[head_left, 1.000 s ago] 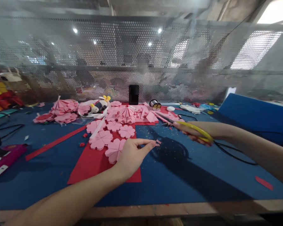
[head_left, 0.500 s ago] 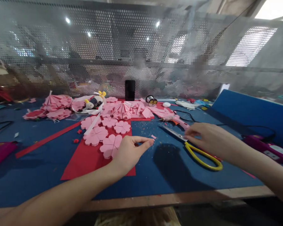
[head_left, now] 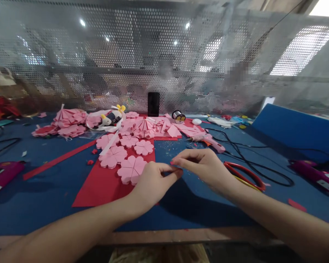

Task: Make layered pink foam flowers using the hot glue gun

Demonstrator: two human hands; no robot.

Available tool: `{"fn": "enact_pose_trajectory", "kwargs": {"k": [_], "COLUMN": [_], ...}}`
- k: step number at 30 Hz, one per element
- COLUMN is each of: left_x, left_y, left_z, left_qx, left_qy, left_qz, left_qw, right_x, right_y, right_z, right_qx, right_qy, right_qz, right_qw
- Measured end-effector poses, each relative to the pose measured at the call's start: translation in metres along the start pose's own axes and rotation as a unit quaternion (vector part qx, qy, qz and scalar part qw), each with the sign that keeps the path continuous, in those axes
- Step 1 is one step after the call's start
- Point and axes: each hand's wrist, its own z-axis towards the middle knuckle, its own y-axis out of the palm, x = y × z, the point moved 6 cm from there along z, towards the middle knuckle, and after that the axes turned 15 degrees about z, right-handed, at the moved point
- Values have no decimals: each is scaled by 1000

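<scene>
My left hand (head_left: 156, 186) is closed in a pinch, thumb against forefinger, above the blue tabletop. Whatever lies between those fingertips is too small to make out. Close against it, my right hand (head_left: 205, 166) pinches a small red piece (head_left: 173, 162) at its fingertips. Just left of my left hand lies a layered pink paper flower (head_left: 130, 168), with several more on a red sheet (head_left: 94, 188). Scissors with one red and one yellow handle (head_left: 245, 171) lie behind my right wrist, their blades mostly hidden by the hand.
A pink glue gun (head_left: 210, 141) with a black cord rests beyond my right hand. Farther back are a wire spool (head_left: 178, 117), a standing black phone (head_left: 153, 104) and heaped pink paper flowers (head_left: 70, 122). A blue board (head_left: 287, 126) leans at right. Purple power strips sit at both sides.
My right hand has moved left from beside the scissors to meet my left hand's fingertips, with a small red piece now in it. The scissors' red handle and more black cord have come into view.
</scene>
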Motion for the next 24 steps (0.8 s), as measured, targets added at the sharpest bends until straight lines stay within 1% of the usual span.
{"fn": "enact_pose_trajectory", "kwargs": {"k": [2,3,5,8,12,14,16,17,21,24], "left_x": [4,7,15,23,25,24,22,21,17,16], "left_y": [1,1,1,1,2,1,-2,-5,-13,-14], "left_z": [-3,-5,-11,-22,-29,-27,-24,-22,-12,-8], "left_qx": [3,9,39,88,108,121,131,132,115,95], "left_qy": [23,48,112,185,223,225,220,209,140,111], "left_qz": [37,63,127,226,306,338,350,344,287,255], "left_qw": [999,997,985,952,919,906,901,906,941,956], "right_x": [11,16,24,32,36,38,41,42,46,46], "right_y": [-6,-7,-7,-12,-22,-27,-31,-32,-33,-32], "right_z": [-1,-2,-4,-6,-4,-2,1,3,6,6], "right_qx": [29,35,27,30,69,95,111,113,92,86], "right_qy": [61,83,121,157,174,171,163,157,148,146], "right_qz": [109,159,231,280,316,331,343,349,367,369], "right_qw": [992,983,965,947,930,923,918,917,914,914]}}
